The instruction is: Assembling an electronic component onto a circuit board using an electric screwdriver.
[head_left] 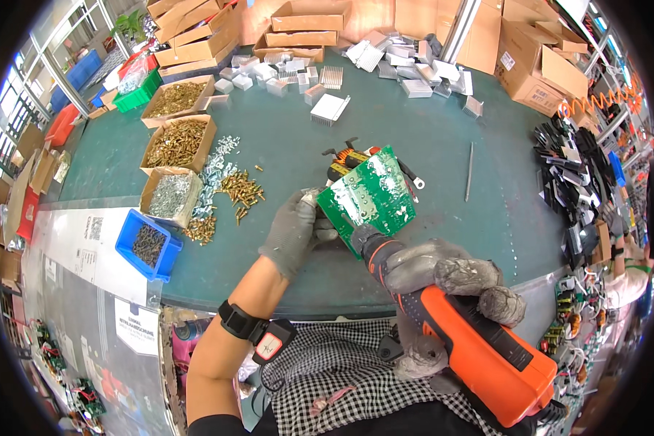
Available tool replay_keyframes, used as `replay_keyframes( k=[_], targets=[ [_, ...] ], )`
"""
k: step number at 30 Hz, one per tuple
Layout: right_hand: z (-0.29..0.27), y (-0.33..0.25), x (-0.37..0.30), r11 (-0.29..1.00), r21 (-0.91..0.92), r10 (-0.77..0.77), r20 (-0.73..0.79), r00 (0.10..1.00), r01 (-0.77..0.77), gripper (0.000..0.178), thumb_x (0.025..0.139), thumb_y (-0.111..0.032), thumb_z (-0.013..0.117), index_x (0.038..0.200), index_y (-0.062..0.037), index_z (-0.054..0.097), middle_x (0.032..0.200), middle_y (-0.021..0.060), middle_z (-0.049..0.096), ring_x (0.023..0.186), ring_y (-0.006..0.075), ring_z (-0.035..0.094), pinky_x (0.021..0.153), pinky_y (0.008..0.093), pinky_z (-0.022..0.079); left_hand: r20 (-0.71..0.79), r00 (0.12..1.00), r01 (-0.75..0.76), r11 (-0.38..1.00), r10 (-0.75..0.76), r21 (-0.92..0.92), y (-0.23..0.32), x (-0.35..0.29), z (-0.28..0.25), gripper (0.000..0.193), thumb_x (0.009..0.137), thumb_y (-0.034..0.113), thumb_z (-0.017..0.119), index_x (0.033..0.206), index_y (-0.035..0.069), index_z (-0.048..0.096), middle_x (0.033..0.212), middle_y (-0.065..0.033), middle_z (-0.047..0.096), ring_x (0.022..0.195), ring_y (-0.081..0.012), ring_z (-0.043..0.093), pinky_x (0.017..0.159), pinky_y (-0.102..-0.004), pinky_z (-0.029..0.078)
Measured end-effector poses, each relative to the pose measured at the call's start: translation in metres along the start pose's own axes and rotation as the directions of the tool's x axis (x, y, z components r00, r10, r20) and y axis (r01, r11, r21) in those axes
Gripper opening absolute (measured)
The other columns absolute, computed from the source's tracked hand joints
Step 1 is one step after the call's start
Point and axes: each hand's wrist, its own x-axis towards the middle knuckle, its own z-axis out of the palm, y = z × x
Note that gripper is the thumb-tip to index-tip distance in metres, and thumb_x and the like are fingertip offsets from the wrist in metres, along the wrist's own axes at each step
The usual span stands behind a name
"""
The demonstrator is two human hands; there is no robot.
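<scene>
Over the middle of the green bench, my left hand (292, 231) in a grey glove grips the left edge of a green circuit board (374, 190). The board is tilted with its soldered side up, and black and orange components (347, 158) stick out behind its far edge. My right hand (447, 280), in a worn grey glove, is wrapped round an orange and black electric screwdriver (479, 349). The tool's dark nose is at the board's near edge. Whether its tip touches a screw is hidden.
Boxes of brass screws (178, 143), a box of silver screws (171, 195) and a blue bin of dark screws (149, 245) stand left, beside loose screws. Finned heat sinks (330, 109) lie at the back. Black parts (570, 189) are heaped right, near another person's arm (618, 251).
</scene>
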Motion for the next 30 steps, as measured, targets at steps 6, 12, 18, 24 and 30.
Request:
replay_keyframes(
  k=[6,12,18,24,30],
  targets=[
    [0.007,0.004,-0.006,0.986,-0.007,-0.168,-0.139,0.976,0.168,0.079,0.068,-0.024,0.080,0.128,0.0037,0.036,0.107,0.0280,0.054,0.058,0.0283,0.061,0.051,0.0352,0.053,-0.008,1.000,-0.009,0.999,0.010,0.036,0.000,-0.001,0.004,0.036,0.098,0.041,0.047,0.113,0.008,0.053,0.093,-0.0026,0.062,0.075,-0.0112,0.061,0.061,-0.0235,0.052],
    [0.016,0.005,-0.018,1.000,0.017,-0.006,-0.053,0.999,0.007,0.076,0.068,-0.020,0.077,0.128,0.0038,0.037,0.104,0.0276,0.055,0.063,0.0293,0.062,0.051,0.0357,0.053,-0.072,0.996,-0.044,0.999,0.043,-0.016,-0.012,-0.004,-0.016,0.031,0.099,0.035,0.045,0.111,0.007,0.052,0.088,-0.0019,0.061,0.071,-0.0087,0.058,0.058,-0.0226,0.050],
    [-0.004,-0.018,0.009,0.968,0.111,0.220,0.062,0.973,-0.226,0.074,0.074,-0.016,0.074,0.136,-0.0014,0.037,0.118,0.0227,0.055,0.074,0.0308,0.064,0.060,0.0442,0.052,0.009,0.999,-0.045,0.997,0.045,-0.057,-0.013,0.003,0.000,0.030,0.099,0.034,0.043,0.110,0.008,0.052,0.088,-0.0017,0.060,0.071,-0.0093,0.057,0.059,-0.0233,0.049],
    [-0.024,-0.001,-0.011,0.987,-0.155,0.028,-0.151,0.988,-0.051,0.069,0.078,-0.019,0.072,0.137,-0.0054,0.039,0.127,0.0185,0.052,0.075,0.0318,0.064,0.066,0.0468,0.051,0.068,0.993,-0.091,0.995,0.093,-0.033,0.001,-0.006,0.000,0.033,0.100,0.030,0.041,0.118,0.005,0.050,0.089,-0.0043,0.061,0.069,-0.0115,0.058,0.060,-0.0228,0.050],
    [-0.008,-0.013,0.034,0.919,-0.008,0.389,-0.130,0.912,-0.394,0.053,0.083,-0.023,0.066,0.127,-0.0032,0.044,0.118,0.0181,0.056,0.073,0.0292,0.063,0.066,0.0433,0.051,0.048,0.937,-0.255,0.579,0.347,0.774,0.041,-0.024,-0.028,0.024,0.093,0.019,0.052,0.113,0.009,0.060,0.086,-0.0113,0.066,0.066,-0.0189,0.063,0.063,-0.0330,0.053]
  ],
)
